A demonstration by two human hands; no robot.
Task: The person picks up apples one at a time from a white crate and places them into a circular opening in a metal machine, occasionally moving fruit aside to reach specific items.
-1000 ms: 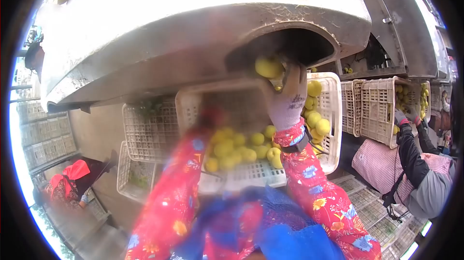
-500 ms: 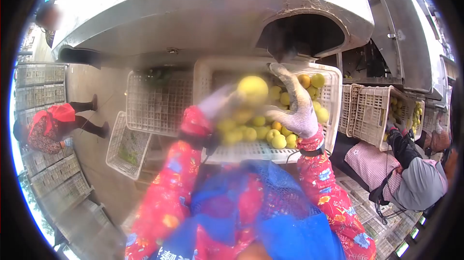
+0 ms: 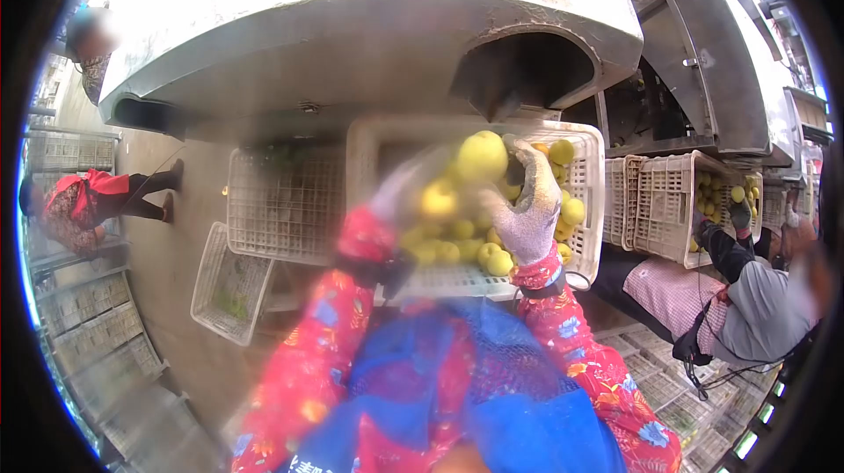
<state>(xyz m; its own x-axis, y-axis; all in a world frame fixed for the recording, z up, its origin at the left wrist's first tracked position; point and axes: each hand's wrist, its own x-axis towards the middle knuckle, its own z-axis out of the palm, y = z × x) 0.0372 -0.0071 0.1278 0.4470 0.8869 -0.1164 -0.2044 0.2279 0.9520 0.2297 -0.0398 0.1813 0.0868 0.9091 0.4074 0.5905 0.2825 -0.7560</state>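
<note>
Our left hand (image 3: pixel 406 193) is blurred beside 1 large yellow fruit (image 3: pixel 482 156), above the white crate (image 3: pixel 592 176) and its loose fruit (image 3: pixel 498 263); we cannot tell if its fingers grip. Our right hand (image 3: pixel 533 216) curves on the other side, thumb and fingers parted, its hold equally unclear. A weak pinch could let the fruit slip and bruise those below; our 2 hands, so near, might knock it away

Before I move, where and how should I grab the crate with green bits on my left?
Take the crate by its long left rim, probably from the left and above: its open top faces up, bare floor lies that side, and the bigger crate crowds its right.
</note>
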